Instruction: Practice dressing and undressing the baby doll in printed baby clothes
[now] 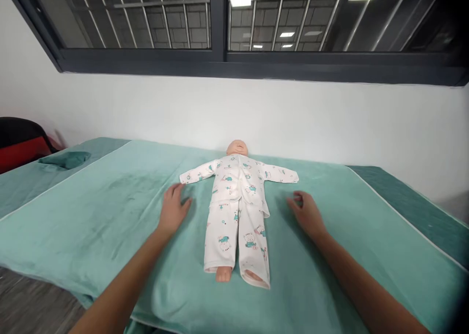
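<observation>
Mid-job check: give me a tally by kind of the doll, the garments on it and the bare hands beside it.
Doll: 1
Garments: 2 (white patterned top, white patterned trousers)
Bare hands: 2 (left hand, right hand)
Total: 5

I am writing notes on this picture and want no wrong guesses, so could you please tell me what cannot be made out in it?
All in the head view:
Arm ends of the doll: hidden inside the sleeves.
Its foot at picture right: mostly covered by the trouser leg.
Right hand: blurred, exact finger bend unclear.
Red-and-black object: cut off by the left edge, identity unclear.
</observation>
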Demonstrator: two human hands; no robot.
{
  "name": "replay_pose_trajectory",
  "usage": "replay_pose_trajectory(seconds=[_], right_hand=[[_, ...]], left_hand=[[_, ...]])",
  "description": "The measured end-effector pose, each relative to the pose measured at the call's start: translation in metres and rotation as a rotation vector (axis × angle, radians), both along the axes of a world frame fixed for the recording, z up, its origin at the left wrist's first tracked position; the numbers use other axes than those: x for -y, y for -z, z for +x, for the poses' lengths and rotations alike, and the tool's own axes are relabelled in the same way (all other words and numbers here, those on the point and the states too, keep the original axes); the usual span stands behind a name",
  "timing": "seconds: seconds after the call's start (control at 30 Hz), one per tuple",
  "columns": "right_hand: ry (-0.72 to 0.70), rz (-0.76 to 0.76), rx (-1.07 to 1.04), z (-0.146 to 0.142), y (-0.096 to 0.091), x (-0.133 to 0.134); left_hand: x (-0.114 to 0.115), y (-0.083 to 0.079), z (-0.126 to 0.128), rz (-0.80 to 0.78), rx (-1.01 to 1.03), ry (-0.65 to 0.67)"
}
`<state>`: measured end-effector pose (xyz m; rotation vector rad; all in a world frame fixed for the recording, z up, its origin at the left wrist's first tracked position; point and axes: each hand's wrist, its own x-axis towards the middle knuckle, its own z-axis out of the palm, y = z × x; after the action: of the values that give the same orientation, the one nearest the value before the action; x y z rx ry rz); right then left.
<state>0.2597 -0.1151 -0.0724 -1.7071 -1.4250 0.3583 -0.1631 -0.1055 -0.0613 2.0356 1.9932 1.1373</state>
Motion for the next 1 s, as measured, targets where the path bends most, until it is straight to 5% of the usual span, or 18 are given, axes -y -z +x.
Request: replay_pose_trajectory(seconds=[0.1, 0.23, 0.37, 0.6, 0.73, 0.83, 1.0], right_hand=[[0.195, -0.073, 0.092, 0.010, 0.003, -0.062], [0.320, -0.122, 0.130, 0.014, 0.000, -0.100], [0.384, -0.162, 0.159, 0.023, 0.004, -0.111], [0.428, -0.075, 0.127, 0.035, 0.007, -0.105], [0.408, 0.004, 0.102, 0.033, 0.003, -0.087], [0.349, 0.034, 0.103, 0.032, 0.003, -0.068], [0.263, -0.004, 0.071, 0.031, 0.011, -0.043]], left_hand=[[-0.056, 0.004, -0.010, -0.108, -0.271, -0.114], [-0.094, 0.003, -0.024, -0.182, -0.499, -0.077], [-0.108, -0.004, -0.041, -0.182, -0.561, -0.026], [-0.102, -0.008, -0.045, -0.133, -0.528, -0.125], [-0.085, -0.010, -0.039, -0.138, -0.465, -0.199], [-0.052, -0.011, -0.037, -0.099, -0.443, -0.167], [0.076, 0.008, -0.064, 0.162, -0.383, -0.180]])
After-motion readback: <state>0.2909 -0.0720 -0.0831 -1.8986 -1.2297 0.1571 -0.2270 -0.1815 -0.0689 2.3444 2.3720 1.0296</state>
